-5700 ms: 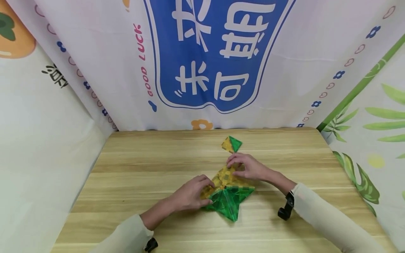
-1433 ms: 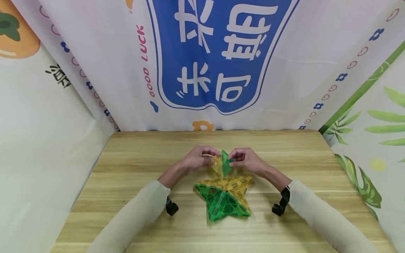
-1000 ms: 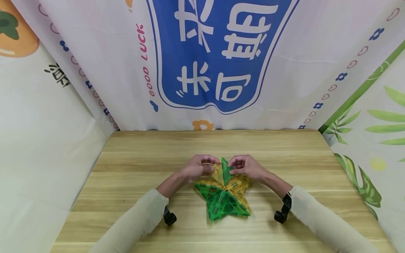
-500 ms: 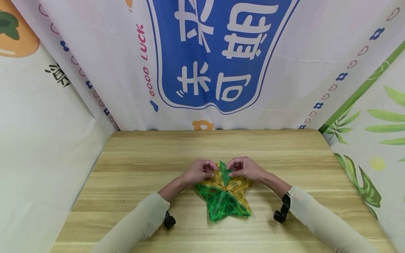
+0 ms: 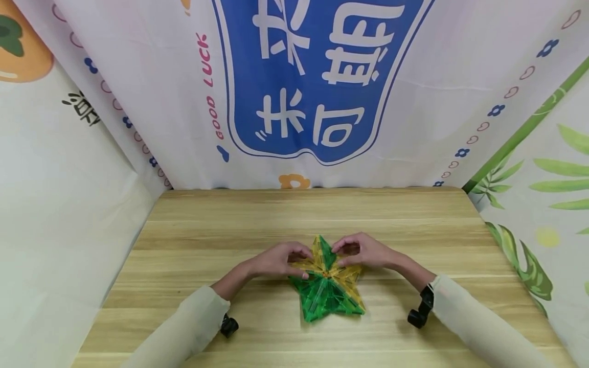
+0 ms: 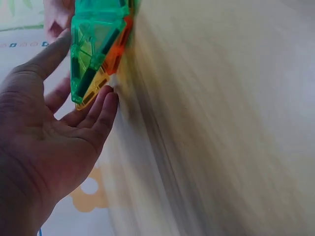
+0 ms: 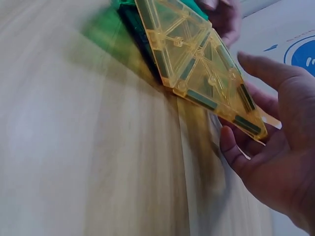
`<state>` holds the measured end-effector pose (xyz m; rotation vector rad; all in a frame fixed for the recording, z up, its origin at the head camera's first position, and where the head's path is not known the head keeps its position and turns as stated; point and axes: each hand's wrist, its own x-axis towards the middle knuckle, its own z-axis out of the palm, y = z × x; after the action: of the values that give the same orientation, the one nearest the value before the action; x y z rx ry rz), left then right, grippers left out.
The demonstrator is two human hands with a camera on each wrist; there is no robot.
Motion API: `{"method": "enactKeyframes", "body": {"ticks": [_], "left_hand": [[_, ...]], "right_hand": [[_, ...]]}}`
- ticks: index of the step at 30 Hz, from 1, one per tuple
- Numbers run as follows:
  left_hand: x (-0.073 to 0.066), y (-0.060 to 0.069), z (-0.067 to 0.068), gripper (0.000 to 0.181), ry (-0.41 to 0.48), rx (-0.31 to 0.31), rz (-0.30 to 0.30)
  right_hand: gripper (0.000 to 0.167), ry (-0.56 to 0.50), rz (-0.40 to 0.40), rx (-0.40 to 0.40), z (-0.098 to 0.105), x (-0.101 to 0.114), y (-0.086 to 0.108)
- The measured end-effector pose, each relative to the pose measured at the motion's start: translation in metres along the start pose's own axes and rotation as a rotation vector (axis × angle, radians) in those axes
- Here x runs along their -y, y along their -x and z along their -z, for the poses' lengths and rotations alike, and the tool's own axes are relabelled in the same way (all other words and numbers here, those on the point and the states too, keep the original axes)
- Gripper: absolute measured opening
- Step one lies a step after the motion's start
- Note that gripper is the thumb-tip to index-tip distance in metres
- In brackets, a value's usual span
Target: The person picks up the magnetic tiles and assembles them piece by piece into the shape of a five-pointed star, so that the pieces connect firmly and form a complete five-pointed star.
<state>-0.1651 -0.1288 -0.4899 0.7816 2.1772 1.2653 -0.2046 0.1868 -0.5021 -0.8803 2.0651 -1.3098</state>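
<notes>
A raised five-pointed star of translucent magnetic tiles sits on the wooden table. Green tiles make up its near side, yellow ones most of its far side. Its far point is half yellow, half green. My left hand holds the left point between thumb and fingers; in the left wrist view the thumb lies along the green tile and the fingertips reach the yellow edge beneath. Around the right point is my right hand, its fingers curled behind the yellow tile in the right wrist view.
The wooden table carries the star near its middle. A printed white cloth hangs behind the far edge, with more cloth at both sides. Black camera mounts sit on both wrists.
The yellow-and-green pair of tiles came from the far side to the star and stands as its far point. Both hands have let go of it and moved apart to the side points.
</notes>
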Motion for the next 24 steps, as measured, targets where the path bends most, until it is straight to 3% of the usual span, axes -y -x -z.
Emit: {"method": "enactKeyframes", "body": {"ticks": [4,8,19,24], "left_hand": [[0.001,0.006,0.001,0.043,-0.058,0.010,-0.053],[0.001,0.008,0.001,0.040,-0.075,-0.016,-0.044],[0.007,0.003,0.015,0.034,-0.145,-0.047,-0.054],[0.011,0.001,0.016,0.031,-0.148,-0.066,-0.051]], "right_hand": [[0.037,0.039,0.049,0.017,0.003,-0.003,0.013],[0.037,0.058,0.080,0.009,0.001,-0.004,0.019],[0.033,0.142,0.060,-0.121,-0.008,-0.006,0.016],[0.033,0.171,0.052,-0.144,-0.010,-0.005,0.014]]}}
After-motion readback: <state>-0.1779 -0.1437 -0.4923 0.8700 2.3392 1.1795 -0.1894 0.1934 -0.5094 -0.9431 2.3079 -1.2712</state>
